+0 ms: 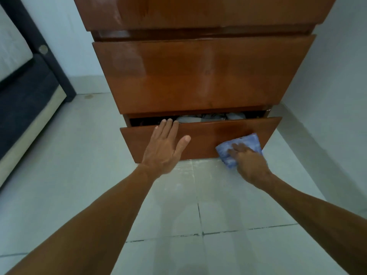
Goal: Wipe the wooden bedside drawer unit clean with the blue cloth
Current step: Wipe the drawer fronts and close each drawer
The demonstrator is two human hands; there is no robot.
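Note:
The glossy brown wooden drawer unit (200,74) stands in front of me against the wall. Its bottom drawer (206,137) is pulled out a little, and light-coloured items show through the gap. My left hand (164,147) lies flat on the left part of that drawer front, fingers spread, fingertips over its top edge. My right hand (250,161) presses the blue cloth (238,147) against the lower right part of the same drawer front.
Pale floor tiles (218,215) stretch from me to the unit. A dark bed frame with a mattress (23,82) stands at the left. Light walls close in behind and to the right of the unit.

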